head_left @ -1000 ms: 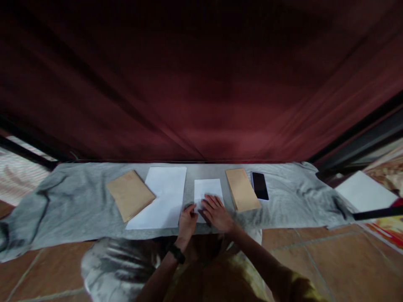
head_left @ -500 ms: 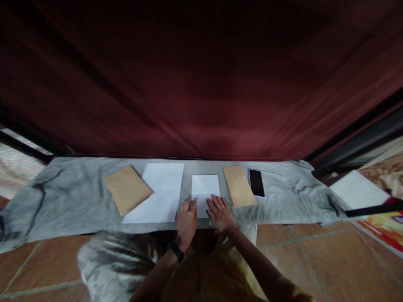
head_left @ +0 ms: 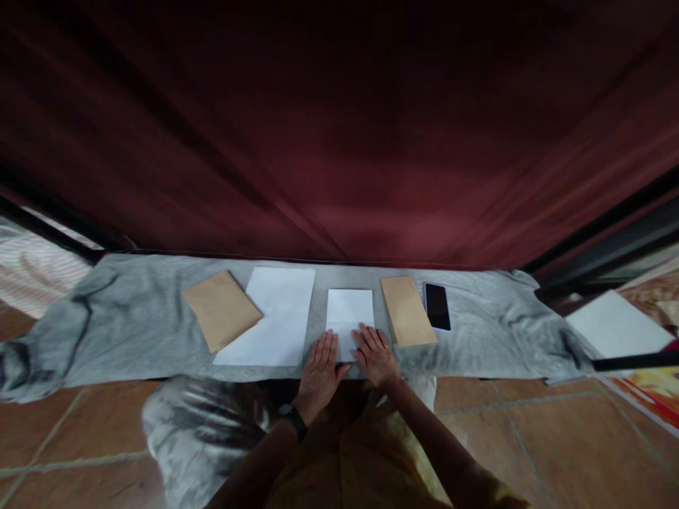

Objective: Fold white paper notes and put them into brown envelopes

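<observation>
A folded white sheet of paper (head_left: 349, 305) lies in front of me, a crease running across its middle. My left hand (head_left: 320, 369) rests flat at its lower left edge, fingers stretched out and thumb pointing inward. On the lower right part of the sheet lies my right hand (head_left: 375, 358), palm down with its fingers spread. Neither hand grips anything. Larger white paper sheets (head_left: 281, 311) lie to the left, partly covered by a stack of brown envelopes (head_left: 220, 309). Narrower brown envelopes (head_left: 408, 311) sit just right of my right hand.
A phone (head_left: 438, 307) lies beside the right envelopes. Grey cloth (head_left: 143, 311) covers the narrow bench, with a dark red fabric wall (head_left: 339, 198) rising behind it. A white board-like piece (head_left: 618, 325) and black bars are at the right. Tiled floor (head_left: 578, 431) shows below.
My left hand has flattened, its fingers straightening along the sheet's left edge and its thumb coming out. My right hand stays on the sheet. The view has shifted slightly.
</observation>
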`<state>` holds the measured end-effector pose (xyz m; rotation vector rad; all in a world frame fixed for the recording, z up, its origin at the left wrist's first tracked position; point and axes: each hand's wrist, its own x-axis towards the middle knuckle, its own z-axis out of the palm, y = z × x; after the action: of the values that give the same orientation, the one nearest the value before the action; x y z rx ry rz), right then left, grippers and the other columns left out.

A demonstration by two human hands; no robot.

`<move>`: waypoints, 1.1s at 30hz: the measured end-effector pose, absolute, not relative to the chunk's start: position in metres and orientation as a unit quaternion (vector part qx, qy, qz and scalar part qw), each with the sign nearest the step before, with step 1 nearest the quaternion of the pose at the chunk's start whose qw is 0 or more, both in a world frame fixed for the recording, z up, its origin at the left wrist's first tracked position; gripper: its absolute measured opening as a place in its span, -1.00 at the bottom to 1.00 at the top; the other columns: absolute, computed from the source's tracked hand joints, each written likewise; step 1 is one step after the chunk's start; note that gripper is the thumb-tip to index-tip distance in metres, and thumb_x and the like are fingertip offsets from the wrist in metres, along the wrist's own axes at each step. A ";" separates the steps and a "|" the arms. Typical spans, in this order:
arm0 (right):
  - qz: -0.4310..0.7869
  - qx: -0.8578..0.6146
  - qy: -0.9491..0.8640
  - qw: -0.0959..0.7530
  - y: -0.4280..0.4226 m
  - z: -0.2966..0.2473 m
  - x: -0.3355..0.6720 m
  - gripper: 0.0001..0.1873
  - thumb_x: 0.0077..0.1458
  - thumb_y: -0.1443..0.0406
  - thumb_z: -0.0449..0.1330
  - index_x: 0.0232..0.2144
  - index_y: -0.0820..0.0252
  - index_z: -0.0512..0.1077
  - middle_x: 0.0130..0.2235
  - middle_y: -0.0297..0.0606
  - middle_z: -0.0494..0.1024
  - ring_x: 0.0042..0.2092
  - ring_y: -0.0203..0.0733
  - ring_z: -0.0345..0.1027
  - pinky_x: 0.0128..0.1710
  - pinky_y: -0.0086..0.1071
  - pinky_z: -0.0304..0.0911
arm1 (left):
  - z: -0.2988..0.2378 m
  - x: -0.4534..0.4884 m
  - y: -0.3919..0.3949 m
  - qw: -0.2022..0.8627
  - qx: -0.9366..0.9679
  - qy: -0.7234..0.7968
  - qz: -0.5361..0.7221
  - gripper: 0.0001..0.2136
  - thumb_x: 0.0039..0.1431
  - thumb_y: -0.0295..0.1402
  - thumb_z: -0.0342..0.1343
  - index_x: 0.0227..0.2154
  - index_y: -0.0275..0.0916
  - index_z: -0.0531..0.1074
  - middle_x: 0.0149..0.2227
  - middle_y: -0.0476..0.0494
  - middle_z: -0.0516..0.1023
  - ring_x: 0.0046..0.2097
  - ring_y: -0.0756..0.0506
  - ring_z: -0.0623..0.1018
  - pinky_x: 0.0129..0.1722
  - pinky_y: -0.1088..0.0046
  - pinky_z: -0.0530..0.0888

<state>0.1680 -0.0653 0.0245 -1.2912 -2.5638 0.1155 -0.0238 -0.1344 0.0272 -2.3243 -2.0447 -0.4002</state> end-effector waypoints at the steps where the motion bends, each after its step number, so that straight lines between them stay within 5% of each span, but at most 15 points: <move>1: 0.036 -0.445 -0.885 0.135 -0.065 0.024 0.168 -0.49 0.40 0.16 -0.01 0.34 0.05 0.21 0.39 -0.19 0.18 0.37 -0.03 0.07 0.37 -0.04 -0.08 | 0.028 -0.028 -0.138 0.014 -0.746 -0.655 -0.122 -0.35 0.37 -0.07 -0.11 0.37 -0.39 0.05 0.38 -0.40 0.18 0.42 -0.25 0.14 0.34 0.07 0.22; 21: 0.102 -0.355 -0.918 0.143 -0.070 0.028 0.199 -0.42 0.35 0.17 0.05 0.34 0.19 0.18 0.39 -0.09 0.17 0.40 -0.02 0.01 0.37 -0.01 -0.04 | 0.042 -0.010 -0.133 0.009 -0.817 -0.577 -0.009 -0.47 0.24 -0.59 -0.10 0.27 -0.24 0.28 0.31 -0.31 0.33 0.32 -0.24 0.33 0.21 0.06 0.37; 33: 0.116 -0.373 -0.909 0.144 -0.069 0.029 0.194 -0.44 0.30 0.23 0.08 0.31 0.22 0.26 0.35 -0.07 0.25 0.38 0.00 0.06 0.36 0.00 0.01 | 0.056 0.008 -0.118 -0.009 -0.784 -0.620 0.019 -0.47 0.20 -0.66 -0.12 0.22 -0.28 0.34 0.26 -0.37 0.39 0.26 -0.23 0.40 0.13 0.11 0.44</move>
<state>0.1945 -0.0695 0.0291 -1.0767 -2.6207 0.3352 0.0077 -0.1180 0.0556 -2.4777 -1.9589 0.0606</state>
